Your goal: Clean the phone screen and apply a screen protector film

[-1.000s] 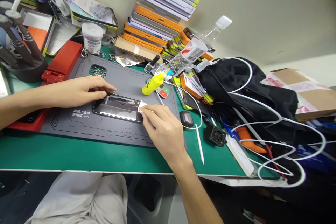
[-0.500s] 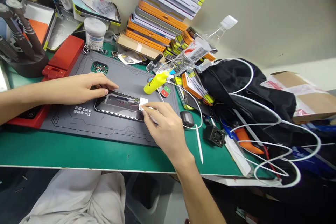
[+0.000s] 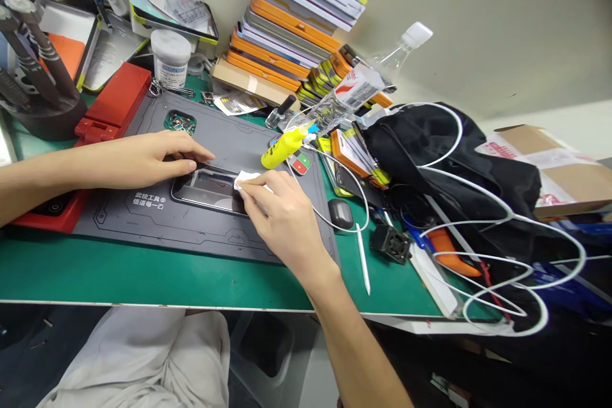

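green tabletop (image 3: pixel 205 277); directly on it grey mat (image 3: pixel 191 227), white stylus (image 3: pixel 363 261), small black case (image 3: pixel 341 215).

Bright lt. on flat green tabletop (image 3: pixel 143 274); reflections on glossy blk. rectangular phone (image 3: pixel 208 194); dim below, UR corner dark.

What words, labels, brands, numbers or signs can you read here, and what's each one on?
"SPARKLE PASTE": white jar; smaller lines unreadable.
"武校工具®", apparently: gray work mat.
"悟道每一", apparently, last character unclear: same mat.
Power sign: red device.
Too small or blurred: print on yellow bottle, clear plastic bottle, cardboard box.
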Demonstrator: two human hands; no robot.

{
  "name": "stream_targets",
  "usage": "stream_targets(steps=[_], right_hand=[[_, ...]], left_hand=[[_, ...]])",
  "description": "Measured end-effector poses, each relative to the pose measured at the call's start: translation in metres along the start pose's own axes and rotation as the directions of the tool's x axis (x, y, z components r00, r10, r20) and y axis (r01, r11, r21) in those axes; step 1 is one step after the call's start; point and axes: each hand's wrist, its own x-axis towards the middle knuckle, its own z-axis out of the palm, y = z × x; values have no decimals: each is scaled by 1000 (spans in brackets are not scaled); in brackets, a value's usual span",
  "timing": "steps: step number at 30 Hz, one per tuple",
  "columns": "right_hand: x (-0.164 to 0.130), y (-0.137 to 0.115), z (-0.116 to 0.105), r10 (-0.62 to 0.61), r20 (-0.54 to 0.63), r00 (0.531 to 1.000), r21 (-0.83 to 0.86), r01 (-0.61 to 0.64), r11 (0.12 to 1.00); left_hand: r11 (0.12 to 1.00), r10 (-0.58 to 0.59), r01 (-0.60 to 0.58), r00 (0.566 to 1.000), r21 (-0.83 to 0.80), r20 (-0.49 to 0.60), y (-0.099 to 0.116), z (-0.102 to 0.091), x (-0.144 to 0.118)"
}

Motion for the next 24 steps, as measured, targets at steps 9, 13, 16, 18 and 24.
stream_targets(steps=[9,13,16,18,24], right_hand=[[-21,11,-14,67,-6,998,-36,-67,997],[-21,12,-15,74,-15,997,12,-74,997],[-17,11,-12,60,-21,998,4,-60,998],[-14,10,-9,57,-14,998,-6,-57,998],[-15,13,-10,49,-3,999,-37,-49,998]], left_hand=[[1000,5,-5,1000,-2,-14,6,2,-1],[1000,11,-11,1000,-3,-16,6,3,-1],[1000,18,-18,1000,-5,-12,7,3,-1],[1000,17,-17,1000,-4,-12,7,3,-1],[1000,-2,2,1000,-9,-12,7,3,-2]])
